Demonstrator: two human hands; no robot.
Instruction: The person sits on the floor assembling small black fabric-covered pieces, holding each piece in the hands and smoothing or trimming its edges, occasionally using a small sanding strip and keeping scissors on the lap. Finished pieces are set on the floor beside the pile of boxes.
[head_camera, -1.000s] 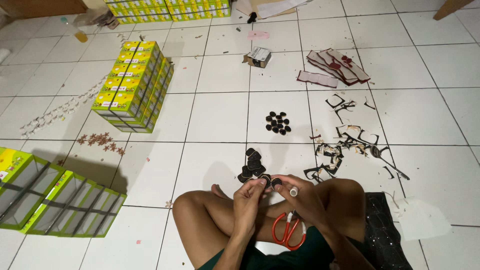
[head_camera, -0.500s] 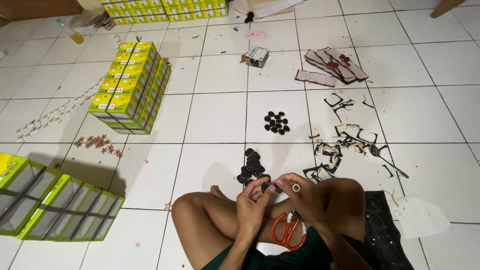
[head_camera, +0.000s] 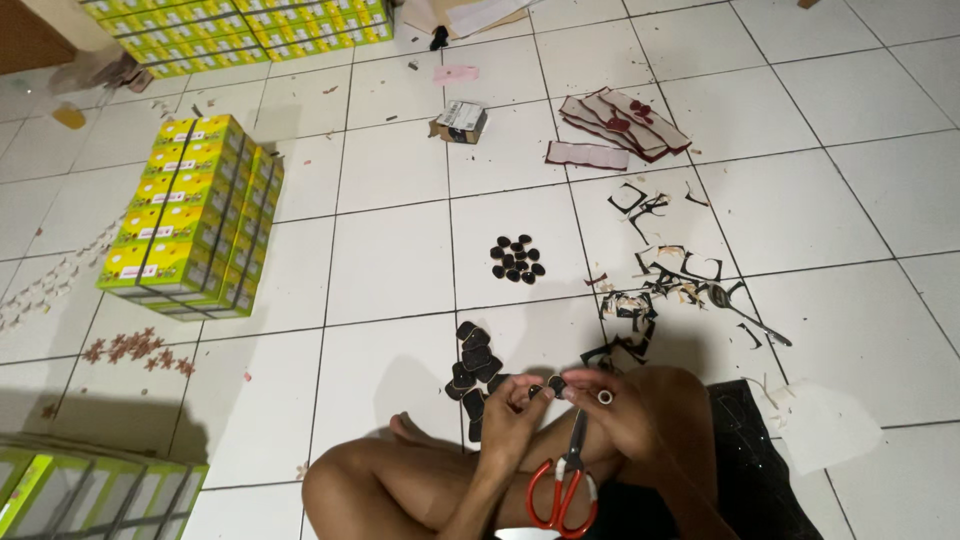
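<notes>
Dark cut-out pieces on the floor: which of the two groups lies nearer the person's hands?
The strung-out cluster just ahead of the left hand, almost touching it. The other, a small round pile, sits one tile farther away, apart from both hands.

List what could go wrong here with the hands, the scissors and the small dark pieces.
1. The red-handled scissors hang from the right hand over bare legs and could perhaps nick skin.
2. The small dark piece pinched between the right hand and the left hand might slip and drop among the dark pieces on the floor.
</notes>
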